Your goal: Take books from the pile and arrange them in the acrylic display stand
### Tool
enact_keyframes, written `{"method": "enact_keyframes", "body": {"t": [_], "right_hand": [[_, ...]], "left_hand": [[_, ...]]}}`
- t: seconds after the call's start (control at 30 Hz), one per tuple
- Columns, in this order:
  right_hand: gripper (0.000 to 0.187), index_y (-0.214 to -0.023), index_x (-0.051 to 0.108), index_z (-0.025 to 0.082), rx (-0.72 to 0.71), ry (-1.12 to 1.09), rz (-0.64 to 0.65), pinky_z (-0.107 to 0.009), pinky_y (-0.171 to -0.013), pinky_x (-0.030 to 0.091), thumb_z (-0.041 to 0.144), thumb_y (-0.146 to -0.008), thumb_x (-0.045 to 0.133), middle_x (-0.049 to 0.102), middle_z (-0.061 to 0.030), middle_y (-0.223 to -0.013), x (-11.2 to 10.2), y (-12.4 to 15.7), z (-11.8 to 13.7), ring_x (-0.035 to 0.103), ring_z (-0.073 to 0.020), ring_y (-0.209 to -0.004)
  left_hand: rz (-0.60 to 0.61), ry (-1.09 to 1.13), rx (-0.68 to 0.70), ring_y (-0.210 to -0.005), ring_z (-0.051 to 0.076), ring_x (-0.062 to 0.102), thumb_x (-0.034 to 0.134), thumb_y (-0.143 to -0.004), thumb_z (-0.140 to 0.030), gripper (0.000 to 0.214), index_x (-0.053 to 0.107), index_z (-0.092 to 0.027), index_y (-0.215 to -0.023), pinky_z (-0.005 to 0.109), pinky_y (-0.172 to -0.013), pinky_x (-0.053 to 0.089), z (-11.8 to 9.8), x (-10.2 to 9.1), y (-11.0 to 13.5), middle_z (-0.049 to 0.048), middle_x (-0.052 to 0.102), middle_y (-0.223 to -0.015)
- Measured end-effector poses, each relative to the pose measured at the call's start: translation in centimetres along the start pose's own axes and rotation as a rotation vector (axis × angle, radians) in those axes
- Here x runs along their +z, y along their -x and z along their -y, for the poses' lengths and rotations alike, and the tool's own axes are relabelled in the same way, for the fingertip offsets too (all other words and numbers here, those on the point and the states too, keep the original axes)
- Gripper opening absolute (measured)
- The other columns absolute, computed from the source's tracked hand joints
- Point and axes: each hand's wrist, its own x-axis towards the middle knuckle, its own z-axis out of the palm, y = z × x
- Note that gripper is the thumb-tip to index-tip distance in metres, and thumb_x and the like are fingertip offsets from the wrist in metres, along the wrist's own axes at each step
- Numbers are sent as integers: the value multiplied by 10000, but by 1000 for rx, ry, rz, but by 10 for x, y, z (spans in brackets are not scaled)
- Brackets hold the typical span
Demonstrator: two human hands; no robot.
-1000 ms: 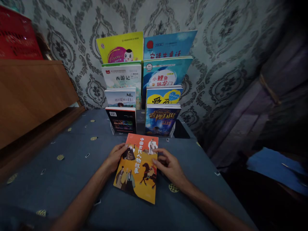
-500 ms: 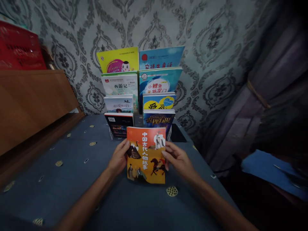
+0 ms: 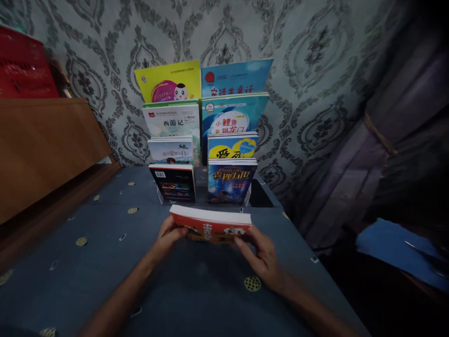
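Between my hands is an orange paperback book [image 3: 213, 229], tilted so that its white page edge faces up and its cover is foreshortened. My left hand [image 3: 170, 238] is closed on its left side, thumb on the cover. At the right side, my right hand [image 3: 261, 255] grips it the same way, with the thumb at the cover's lower right. Just behind it, a clear stand [image 3: 160, 196] holds two columns of books in tiers. A black-backed book [image 3: 175, 185] fronts the left column, and a dark blue book [image 3: 229, 185] fronts the right one.
A dark blue patterned cloth [image 3: 105, 271] covers the table. Behind the stand's right side lies a flat black object [image 3: 260, 194]. A wooden cabinet [image 3: 49, 150] with a red box [image 3: 26, 65] on top is at left. A curtain [image 3: 365, 178] hangs at right, near blue fabric [image 3: 396, 252].
The orange book has tipped from showing its full cover to showing its page edge. Both hands have kept their hold, and the dark blue book's cover now shows fully.
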Motion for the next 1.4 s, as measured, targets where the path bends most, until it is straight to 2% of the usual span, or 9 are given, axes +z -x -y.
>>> {"method": "enact_keyframes", "body": {"t": [0.1, 0.17, 0.3, 0.53, 0.8, 0.97, 1.07, 1.2, 1.4], "right_hand": [[364, -1358, 549, 285, -81, 146, -15, -317, -758, 620, 238, -998, 528, 744, -66, -1067, 0, 5, 3, 729, -199, -828], [392, -1380, 525, 283, -128, 213, -21, -348, -820, 621, 232, -991, 528, 743, -85, -1113, 1, 6, 4, 740, -225, -917], [459, -1441, 458, 252, -263, 183, 86, -425, -969, 590, 221, -984, 492, 705, -126, -1245, 10, 0, 2, 693, -262, -1144], [504, -1467, 419, 239, -380, 95, 188, -493, -1031, 553, 183, -976, 519, 650, -160, -1334, 35, -21, -12, 620, -266, -1274], [471, -1437, 436, 241, -467, 45, 96, -483, -1050, 545, 142, -977, 468, 650, -136, -1308, 55, -85, -9, 618, -246, -1263], [418, -1362, 507, 234, -406, 63, 16, -452, -1006, 557, 146, -955, 463, 674, -115, -1279, 64, -120, -5, 646, -245, -1200], [347, -1267, 557, 228, -312, 64, -21, -438, -930, 574, 161, -939, 466, 706, -93, -1166, 69, -135, -4, 676, -240, -1080], [278, -1200, 562, 206, -215, 30, -36, -405, -805, 584, 208, -942, 459, 688, -75, -1008, 72, -150, -1, 665, -217, -908], [275, -1191, 552, 193, -164, -30, 17, -395, -807, 575, 241, -932, 470, 671, -79, -1066, 70, -165, 2, 646, -211, -935]], "left_hand": [[99, -144, 22, -856, 206, 632, 771, -693, -306, 268, 720, -198, -933, 276, -760, 494, -14, -2, 5, 32, 703, -889], [189, -267, 47, -834, 192, 611, 745, -730, -299, 215, 709, -195, -915, 258, -719, 466, -24, -3, 7, 39, 681, -884], [249, -414, 95, -868, 219, 645, 726, -778, -367, 198, 689, -196, -869, 298, -783, 485, -34, -13, 4, 66, 707, -911], [126, -437, 134, -911, 252, 692, 722, -779, -379, 182, 692, -199, -782, 377, -883, 515, -32, -36, -6, 68, 747, -888], [-47, -623, 321, -908, 229, 706, 736, -754, -342, 161, 676, -197, -790, 365, -851, 546, -68, -53, -24, 60, 767, -922], [-70, -669, 390, -820, 196, 687, 740, -746, -334, 176, 688, -185, -825, 298, -731, 542, -92, -56, -47, 56, 755, -874], [-92, -643, 396, -767, 167, 642, 730, -703, -249, 140, 675, -179, -811, 266, -685, 519, -98, -61, -64, 25, 713, -814], [-170, -580, 398, -757, 170, 611, 651, -578, -100, 183, 627, -177, -743, 271, -697, 538, -95, -72, -88, -12, 621, -708], [-222, -410, 385, -838, 230, 693, 604, -513, -128, 322, 674, -163, -825, 368, -796, 599, -78, -83, -110, 18, 739, -818]]}}
